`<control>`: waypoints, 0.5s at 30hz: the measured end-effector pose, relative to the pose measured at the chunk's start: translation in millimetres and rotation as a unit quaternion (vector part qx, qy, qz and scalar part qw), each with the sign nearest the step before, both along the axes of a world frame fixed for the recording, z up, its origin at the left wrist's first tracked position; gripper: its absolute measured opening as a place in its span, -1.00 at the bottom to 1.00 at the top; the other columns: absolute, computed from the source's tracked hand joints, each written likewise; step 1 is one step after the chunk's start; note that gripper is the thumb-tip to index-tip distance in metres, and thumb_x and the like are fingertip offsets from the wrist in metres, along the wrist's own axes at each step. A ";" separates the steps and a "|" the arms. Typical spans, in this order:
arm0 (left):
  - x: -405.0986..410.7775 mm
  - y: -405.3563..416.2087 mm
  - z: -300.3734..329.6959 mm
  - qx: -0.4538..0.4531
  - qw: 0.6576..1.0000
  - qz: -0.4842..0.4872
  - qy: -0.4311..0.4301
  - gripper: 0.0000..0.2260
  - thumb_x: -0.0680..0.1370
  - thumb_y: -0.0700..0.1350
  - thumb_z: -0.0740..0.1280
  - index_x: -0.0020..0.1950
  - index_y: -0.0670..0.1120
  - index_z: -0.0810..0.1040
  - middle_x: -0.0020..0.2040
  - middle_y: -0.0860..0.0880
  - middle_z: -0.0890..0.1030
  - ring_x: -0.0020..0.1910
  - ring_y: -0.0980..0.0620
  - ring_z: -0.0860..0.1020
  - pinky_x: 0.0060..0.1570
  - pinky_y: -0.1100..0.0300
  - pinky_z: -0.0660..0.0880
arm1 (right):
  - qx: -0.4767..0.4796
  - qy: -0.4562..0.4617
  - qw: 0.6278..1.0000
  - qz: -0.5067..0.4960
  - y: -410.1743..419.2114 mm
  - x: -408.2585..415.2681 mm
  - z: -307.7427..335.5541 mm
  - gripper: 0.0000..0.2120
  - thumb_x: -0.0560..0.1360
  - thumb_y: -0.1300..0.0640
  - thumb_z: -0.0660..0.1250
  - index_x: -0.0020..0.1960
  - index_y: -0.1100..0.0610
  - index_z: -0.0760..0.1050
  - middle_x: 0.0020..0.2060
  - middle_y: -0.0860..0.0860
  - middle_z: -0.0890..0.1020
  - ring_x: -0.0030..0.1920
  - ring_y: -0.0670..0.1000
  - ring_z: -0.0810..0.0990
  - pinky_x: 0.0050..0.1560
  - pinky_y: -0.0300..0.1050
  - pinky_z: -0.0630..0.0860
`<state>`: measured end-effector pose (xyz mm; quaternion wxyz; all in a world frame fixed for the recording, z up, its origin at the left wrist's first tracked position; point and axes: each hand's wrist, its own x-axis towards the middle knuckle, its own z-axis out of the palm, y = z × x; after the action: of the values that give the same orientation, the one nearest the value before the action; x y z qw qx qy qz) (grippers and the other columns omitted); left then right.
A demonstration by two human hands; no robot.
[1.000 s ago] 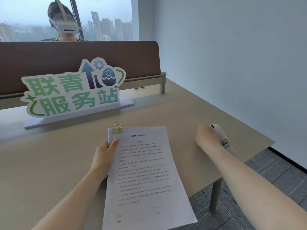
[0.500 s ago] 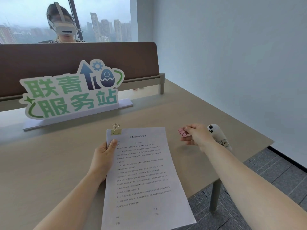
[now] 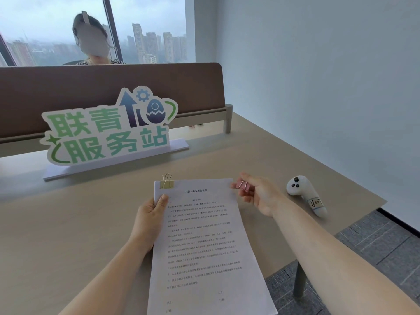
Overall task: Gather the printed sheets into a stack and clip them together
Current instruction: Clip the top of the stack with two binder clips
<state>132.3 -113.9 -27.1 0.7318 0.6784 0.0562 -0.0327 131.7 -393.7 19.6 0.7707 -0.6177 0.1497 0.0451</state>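
Note:
A stack of printed sheets (image 3: 204,242) lies lengthwise over the desk's near edge. A gold binder clip (image 3: 167,182) grips its top left corner. My left hand (image 3: 151,218) holds the stack by its left edge, thumb on top of the page. My right hand (image 3: 259,195) pinches a pink binder clip (image 3: 242,184) between thumb and fingers, right at the stack's top right corner. The pink clip touches or nearly touches the paper edge; I cannot tell which.
A white handheld controller (image 3: 305,193) lies on the beige desk (image 3: 68,223) to the right of my right hand. A green and white sign (image 3: 109,133) stands behind the sheets. A brown partition (image 3: 113,92) runs along the back, with a person behind it.
My right hand left the controller, picked up the pink clip and carried it left to the stack's top right corner. My left hand and the sheets stayed put.

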 end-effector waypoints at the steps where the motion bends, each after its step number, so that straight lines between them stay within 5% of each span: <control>1: -0.1 -0.2 0.2 -0.002 1.000 0.000 0.001 -0.80 0.62 -0.06 0.26 0.01 -0.15 0.60 -0.09 -0.19 0.72 -0.15 -0.18 0.68 -0.07 -0.08 0.62 | -0.011 -0.009 1.000 0.002 1.7 0.9 2.6 -0.82 0.56 0.07 0.35 -0.05 0.20 0.54 -0.14 0.15 0.71 -0.41 -0.06 0.54 -0.48 -0.26 0.47; 4: -0.9 -1.2 1.8 -0.009 1.000 0.001 0.000 -0.81 0.63 -0.07 0.26 0.01 -0.15 0.60 -0.13 -0.15 0.72 -0.19 -0.12 0.70 -0.13 -0.02 0.64 | -0.065 -0.030 0.997 0.011 7.1 3.5 15.1 -0.82 0.57 0.07 0.33 -0.02 0.20 0.51 -0.11 0.14 0.71 -0.41 -0.03 0.53 -0.45 -0.22 0.41; 9: -0.9 -1.0 2.1 -0.018 1.000 -0.001 0.004 -0.81 0.62 -0.07 0.26 0.02 -0.15 0.61 -0.12 -0.15 0.73 -0.19 -0.13 0.70 -0.16 -0.01 0.64 | -0.286 -0.076 0.954 0.053 20.3 13.0 38.8 -0.63 0.63 0.01 0.20 -0.31 0.12 0.35 -0.12 0.08 0.70 -0.55 -0.06 0.27 -0.55 -0.28 0.21; 15: -1.3 -0.6 3.0 -0.017 1.000 -0.003 0.004 -0.80 0.63 -0.07 0.26 0.03 -0.16 0.60 -0.12 -0.17 0.72 -0.20 -0.12 0.70 -0.18 0.00 0.65 | -0.323 -0.089 0.939 0.084 33.6 25.3 47.6 -0.72 0.65 0.04 0.17 -0.21 0.12 0.35 -0.11 0.05 0.68 -0.51 0.00 0.36 -0.54 -0.27 0.25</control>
<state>131.0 -114.5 -24.1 0.7432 0.6655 0.0564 -0.0386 156.9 -360.0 67.2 0.5335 -0.8451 0.0343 0.0037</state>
